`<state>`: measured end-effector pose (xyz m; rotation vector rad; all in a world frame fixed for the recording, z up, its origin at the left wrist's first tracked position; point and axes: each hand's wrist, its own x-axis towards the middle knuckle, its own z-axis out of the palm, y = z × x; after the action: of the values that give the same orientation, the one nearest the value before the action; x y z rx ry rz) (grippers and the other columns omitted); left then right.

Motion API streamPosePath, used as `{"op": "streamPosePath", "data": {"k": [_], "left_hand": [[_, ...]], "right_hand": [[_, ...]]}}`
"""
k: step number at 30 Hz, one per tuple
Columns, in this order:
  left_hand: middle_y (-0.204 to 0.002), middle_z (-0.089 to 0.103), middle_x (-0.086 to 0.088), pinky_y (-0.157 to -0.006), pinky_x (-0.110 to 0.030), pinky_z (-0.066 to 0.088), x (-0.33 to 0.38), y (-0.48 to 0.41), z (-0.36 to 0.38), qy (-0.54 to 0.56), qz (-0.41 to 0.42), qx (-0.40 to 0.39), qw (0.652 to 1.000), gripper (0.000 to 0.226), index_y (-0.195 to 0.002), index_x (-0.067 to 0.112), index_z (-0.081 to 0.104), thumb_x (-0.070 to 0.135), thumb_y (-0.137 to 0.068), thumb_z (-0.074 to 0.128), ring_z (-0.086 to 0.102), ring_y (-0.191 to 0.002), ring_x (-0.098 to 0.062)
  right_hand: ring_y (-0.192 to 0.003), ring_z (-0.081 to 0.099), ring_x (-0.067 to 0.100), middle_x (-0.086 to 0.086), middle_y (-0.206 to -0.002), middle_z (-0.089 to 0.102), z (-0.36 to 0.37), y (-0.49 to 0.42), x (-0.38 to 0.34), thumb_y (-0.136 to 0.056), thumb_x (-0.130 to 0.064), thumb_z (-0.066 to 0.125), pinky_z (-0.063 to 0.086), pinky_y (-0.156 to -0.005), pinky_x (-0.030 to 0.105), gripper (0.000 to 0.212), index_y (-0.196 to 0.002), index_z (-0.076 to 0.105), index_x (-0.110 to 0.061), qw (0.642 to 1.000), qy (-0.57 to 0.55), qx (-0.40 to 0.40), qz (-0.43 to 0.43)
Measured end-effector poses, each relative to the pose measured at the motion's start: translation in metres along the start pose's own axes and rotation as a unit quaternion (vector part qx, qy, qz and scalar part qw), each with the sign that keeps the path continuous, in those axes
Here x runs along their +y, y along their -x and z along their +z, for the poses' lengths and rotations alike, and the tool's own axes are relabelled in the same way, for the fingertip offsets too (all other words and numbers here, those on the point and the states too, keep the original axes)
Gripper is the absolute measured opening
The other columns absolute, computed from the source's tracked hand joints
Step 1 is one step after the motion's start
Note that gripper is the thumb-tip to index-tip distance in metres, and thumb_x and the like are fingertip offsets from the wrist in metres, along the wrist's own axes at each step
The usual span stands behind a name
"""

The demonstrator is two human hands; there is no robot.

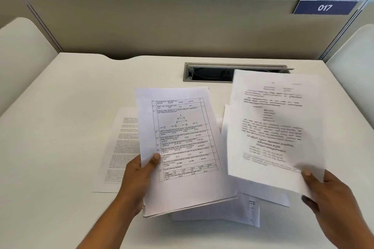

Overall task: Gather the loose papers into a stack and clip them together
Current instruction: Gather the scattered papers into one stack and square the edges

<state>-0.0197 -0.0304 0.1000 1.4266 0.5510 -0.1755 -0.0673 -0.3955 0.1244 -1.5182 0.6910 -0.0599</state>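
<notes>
Stack (182, 147) in left fingers (154, 157), sheet (271, 127) in right fingers (307, 173)

Left hand (139, 176) grips a paper stack (182, 147); right hand (323, 190) pinches a blurred, seemingly single sheet (273, 127).

Your single head-worn view looks forward and down at the desk (60, 127) from close range, facing the partition (162, 26). Your left hand (135, 176) and right hand (327, 194) show at its lower edge. The right side appears motion-blurred.
</notes>
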Motion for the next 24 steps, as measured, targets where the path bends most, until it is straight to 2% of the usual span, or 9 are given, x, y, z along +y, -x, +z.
{"op": "streamPosePath", "data": {"k": [4,7,9,11,12,17,19,22,24], "left_hand": [[-0.099,0.082,-0.001,-0.069,-0.033,0.060,0.000,0.002,0.008,-0.001,0.000,-0.018,1.000,0.016,-0.108,0.019,0.074,0.022,-0.097,0.063,0.079,-0.086,-0.020],[-0.099,0.082,-0.002,-0.071,-0.035,0.060,0.001,0.004,0.013,-0.005,-0.006,-0.028,1.000,0.016,-0.107,0.018,0.074,0.023,-0.098,0.062,0.079,-0.088,-0.023],[-0.099,0.082,-0.001,-0.071,-0.034,0.059,0.001,0.006,0.016,-0.013,-0.003,-0.036,0.999,0.017,-0.108,0.019,0.074,0.026,-0.098,0.061,0.079,-0.088,-0.022],[-0.100,0.082,0.000,-0.073,-0.035,0.059,0.002,0.008,0.019,-0.025,0.002,-0.043,0.999,0.021,-0.109,0.020,0.075,0.031,-0.098,0.061,0.078,-0.089,-0.021],[-0.100,0.081,0.000,-0.076,-0.037,0.059,0.003,0.010,0.021,-0.026,0.002,-0.046,0.999,0.023,-0.110,0.021,0.075,0.034,-0.097,0.062,0.078,-0.090,-0.021],[-0.099,0.082,-0.002,-0.082,-0.040,0.061,0.008,0.015,0.027,-0.025,0.002,-0.061,0.998,0.025,-0.110,0.019,0.076,0.034,-0.098,0.060,0.078,-0.092,-0.022],[-0.100,0.082,-0.003,-0.081,-0.039,0.062,0.010,0.017,0.027,-0.024,0.003,-0.072,0.997,0.024,-0.110,0.018,0.075,0.033,-0.098,0.060,0.078,-0.092,-0.023],[-0.102,0.081,-0.002,-0.086,-0.044,0.060,0.013,0.021,0.030,-0.018,0.010,-0.091,0.996,0.026,-0.109,0.022,0.076,0.037,-0.097,0.058,0.078,-0.095,-0.025],[-0.104,0.080,0.004,-0.086,-0.042,0.060,0.015,0.023,0.034,-0.011,0.013,-0.092,0.996,0.028,-0.111,0.027,0.074,0.042,-0.098,0.055,0.077,-0.096,-0.020]], "right_hand": [[-0.060,0.051,0.015,-0.002,-0.068,0.071,0.031,0.015,0.008,-0.084,-0.034,0.064,0.039,-0.056,0.028,0.022,-0.092,0.075,-0.017,0.997,0.007,-0.062,-0.042],[-0.055,0.058,0.004,-0.004,-0.074,0.074,0.048,0.020,0.017,-0.097,-0.015,0.055,0.044,-0.047,0.019,0.018,-0.100,0.073,-0.014,0.994,0.034,-0.094,-0.054],[-0.077,0.070,0.003,-0.005,-0.092,0.079,0.057,0.023,0.018,-0.099,-0.009,0.052,0.057,-0.062,0.022,0.023,-0.103,0.073,-0.017,0.991,0.055,-0.108,-0.051],[-0.101,0.071,0.011,-0.006,-0.105,0.078,0.062,0.025,0.019,-0.099,-0.012,0.053,0.056,-0.087,0.033,0.022,-0.106,0.074,-0.019,0.987,0.081,-0.127,-0.054],[-0.104,0.070,0.013,-0.006,-0.105,0.078,0.065,0.026,0.018,-0.099,-0.014,0.055,0.054,-0.092,0.038,0.021,-0.106,0.074,-0.020,0.985,0.091,-0.133,-0.058],[-0.102,0.070,0.012,-0.015,-0.108,0.075,0.074,0.026,0.004,-0.093,-0.029,0.064,0.056,-0.086,0.036,0.021,-0.114,0.066,-0.032,0.980,0.138,-0.122,-0.077],[-0.106,0.069,0.010,-0.016,-0.115,0.073,0.075,0.022,-0.006,-0.096,-0.032,0.058,0.054,-0.090,0.037,0.025,-0.120,0.063,-0.034,0.982,0.108,-0.137,-0.075],[-0.101,0.070,0.002,-0.017,-0.112,0.075,0.079,0.019,-0.023,-0.102,-0.034,0.045,0.052,-0.083,0.028,0.028,-0.119,0.066,-0.031,0.986,0.050,-0.151,-0.050],[-0.103,0.072,0.011,-0.008,-0.112,0.076,0.082,0.016,-0.030,-0.102,-0.035,0.042,0.054,-0.088,0.036,0.032,-0.119,0.068,-0.025,0.986,0.033,-0.160,-0.037]]}}
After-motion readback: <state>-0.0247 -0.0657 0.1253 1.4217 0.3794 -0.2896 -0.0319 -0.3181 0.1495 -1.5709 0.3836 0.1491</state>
